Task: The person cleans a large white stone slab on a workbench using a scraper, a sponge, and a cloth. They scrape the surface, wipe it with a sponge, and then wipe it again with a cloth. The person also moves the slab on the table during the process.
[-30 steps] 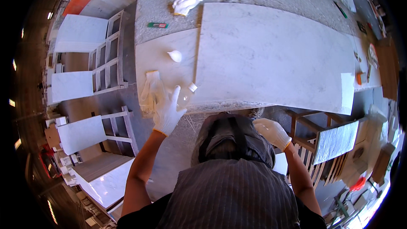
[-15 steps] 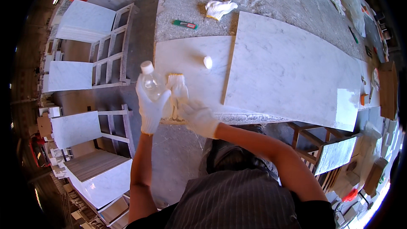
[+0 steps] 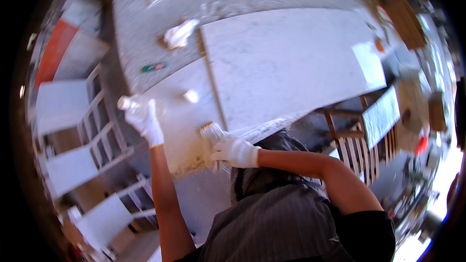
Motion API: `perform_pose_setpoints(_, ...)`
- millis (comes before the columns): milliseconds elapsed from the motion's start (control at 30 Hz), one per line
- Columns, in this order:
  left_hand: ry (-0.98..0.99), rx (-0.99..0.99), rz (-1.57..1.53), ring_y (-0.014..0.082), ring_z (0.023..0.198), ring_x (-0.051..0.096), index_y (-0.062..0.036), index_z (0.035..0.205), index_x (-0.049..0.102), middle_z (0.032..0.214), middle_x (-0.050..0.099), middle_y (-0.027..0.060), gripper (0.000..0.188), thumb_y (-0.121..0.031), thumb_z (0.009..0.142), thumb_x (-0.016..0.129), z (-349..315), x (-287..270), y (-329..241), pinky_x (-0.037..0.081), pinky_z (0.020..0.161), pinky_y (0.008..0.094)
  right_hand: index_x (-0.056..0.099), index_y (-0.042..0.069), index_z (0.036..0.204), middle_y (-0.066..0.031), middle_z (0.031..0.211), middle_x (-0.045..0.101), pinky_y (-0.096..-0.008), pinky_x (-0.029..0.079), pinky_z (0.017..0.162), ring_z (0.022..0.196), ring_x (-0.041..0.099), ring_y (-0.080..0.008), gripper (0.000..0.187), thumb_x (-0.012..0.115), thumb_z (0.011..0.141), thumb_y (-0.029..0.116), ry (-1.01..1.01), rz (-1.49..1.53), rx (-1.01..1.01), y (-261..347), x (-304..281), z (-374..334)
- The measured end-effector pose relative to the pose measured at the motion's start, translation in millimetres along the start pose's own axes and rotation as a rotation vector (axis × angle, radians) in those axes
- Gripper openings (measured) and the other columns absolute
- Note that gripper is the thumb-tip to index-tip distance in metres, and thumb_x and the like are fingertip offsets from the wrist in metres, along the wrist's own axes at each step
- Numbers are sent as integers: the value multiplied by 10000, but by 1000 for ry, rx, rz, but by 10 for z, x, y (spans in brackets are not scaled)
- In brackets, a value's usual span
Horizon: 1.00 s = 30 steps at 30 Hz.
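Observation:
My left hand, in a white knitted glove, is closed around a clear bottle with a white cap. The bottle leans to the left beside the marble slab's corner. My right hand, gloved too, has its fingers bent over a loose white glove with a yellow-edged cuff, at the near edge of the pale marble slab. Motion blur softens those fingers. A small white rounded object rests on the slab between and beyond my hands.
A larger marble slab covers the right of the worktable. Another crumpled white glove and a green cutter lie on its grey top. White racks with slabs stand left; a wooden frame stands right.
The view has turned, shifting the scene. My left hand has tipped the bottle from upright toward the left. My right hand has closed on the loose glove and drawn it right along the slab.

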<state>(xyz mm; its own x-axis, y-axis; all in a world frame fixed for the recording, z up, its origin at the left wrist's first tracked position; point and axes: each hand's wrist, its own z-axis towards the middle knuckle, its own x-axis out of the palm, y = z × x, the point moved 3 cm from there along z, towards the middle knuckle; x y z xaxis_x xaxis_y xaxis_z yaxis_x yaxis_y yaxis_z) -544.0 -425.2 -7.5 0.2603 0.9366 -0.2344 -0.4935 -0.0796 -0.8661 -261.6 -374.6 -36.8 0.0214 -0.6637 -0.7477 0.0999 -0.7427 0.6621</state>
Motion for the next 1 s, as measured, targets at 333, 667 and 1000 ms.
perform_pose_setpoints(333, -104, 12, 284, 235, 1001, 655, 59, 1192, 578, 1158, 655, 154, 530, -103, 764, 845, -269, -283, 348, 548, 878, 395, 700, 35, 1033, -147, 1042, 677, -370, 527, 834, 966, 646, -289, 171, 689, 864, 20, -1303, -263, 907, -269, -1161, -2720)
perform_pose_setpoints(667, 106, -205, 398, 328, 1263, 488, 102, 1450, 314, 1416, 446, 258, 617, -197, 993, 601, -1590, 168, -960, 417, 1061, 434, 706, 84, 926, -131, 945, 630, -439, 505, 776, 903, 605, -349, 204, 759, 808, 242, -1232, -313, 1165, -1047, -1009, -2711)
perform_pose_setpoints(1000, 1019, 581, 280, 354, 1241, 513, -87, 1303, 570, 1283, 585, 162, 453, -215, 890, 706, -1844, 3126, -1250, 393, 1070, 472, 683, 134, 945, -140, 980, 622, -440, 520, 774, 883, 611, -349, 203, 735, 824, 288, -1365, -203, 1491, -1388, -1126, -2980)
